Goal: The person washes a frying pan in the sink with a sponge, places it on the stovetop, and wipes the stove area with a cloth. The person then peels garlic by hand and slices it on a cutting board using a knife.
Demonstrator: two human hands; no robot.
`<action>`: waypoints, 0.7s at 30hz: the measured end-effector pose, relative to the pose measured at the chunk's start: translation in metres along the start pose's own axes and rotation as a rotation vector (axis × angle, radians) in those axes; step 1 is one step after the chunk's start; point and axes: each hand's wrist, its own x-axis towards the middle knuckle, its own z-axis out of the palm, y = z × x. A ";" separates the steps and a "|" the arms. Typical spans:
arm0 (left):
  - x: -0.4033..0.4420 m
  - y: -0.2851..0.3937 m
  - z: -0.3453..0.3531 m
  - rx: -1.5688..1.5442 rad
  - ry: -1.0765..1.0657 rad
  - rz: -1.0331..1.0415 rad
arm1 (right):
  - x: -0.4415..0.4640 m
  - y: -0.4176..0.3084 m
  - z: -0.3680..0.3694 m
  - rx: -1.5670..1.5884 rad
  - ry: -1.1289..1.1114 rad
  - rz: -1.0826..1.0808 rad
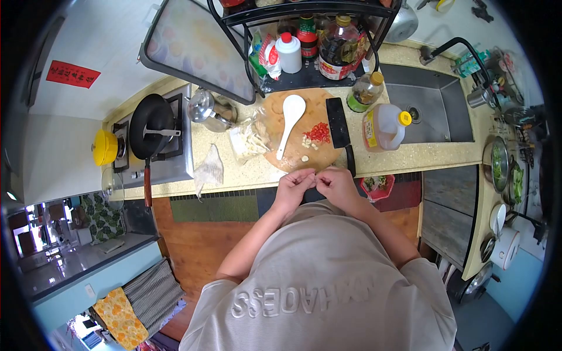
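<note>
My left hand (294,186) and my right hand (338,186) meet at the counter's front edge, fingertips pinched together. Something small and pale may be between them, too small to name. Just beyond is a round wooden cutting board (324,159). On it lie chopped red chili (318,133), small pale garlic-like pieces (308,142), and a single pale piece (304,158) nearest my hands. A white spoon (293,111) rests across the board's left part. A cleaver with a dark blade (336,123) lies along the right edge, its black handle (350,159) pointing towards me.
Left of the board sit a plastic bag of pale strips (249,139), a cloth (209,169) and a metal kettle (211,110). A black wok (149,126) stands on the stove. To the right are a big jug (383,128) and the sink (439,131). A red bin (377,187) sits below the counter edge.
</note>
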 end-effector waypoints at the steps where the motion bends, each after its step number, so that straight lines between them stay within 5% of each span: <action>1: 0.001 -0.002 0.002 -0.196 0.020 -0.097 | -0.001 0.000 -0.001 -0.002 0.002 0.001; 5: 0.004 -0.006 0.002 -0.573 0.061 -0.293 | -0.004 0.000 -0.005 0.002 -0.007 0.099; 16: 0.013 -0.012 -0.005 -0.718 0.103 -0.401 | -0.015 0.007 -0.008 0.065 0.053 0.153; 18: 0.013 -0.010 -0.004 -0.729 0.082 -0.384 | -0.015 0.009 -0.011 0.451 0.017 0.442; 21: 0.010 -0.005 -0.004 -0.747 -0.027 -0.347 | -0.014 0.019 -0.016 0.539 -0.022 0.456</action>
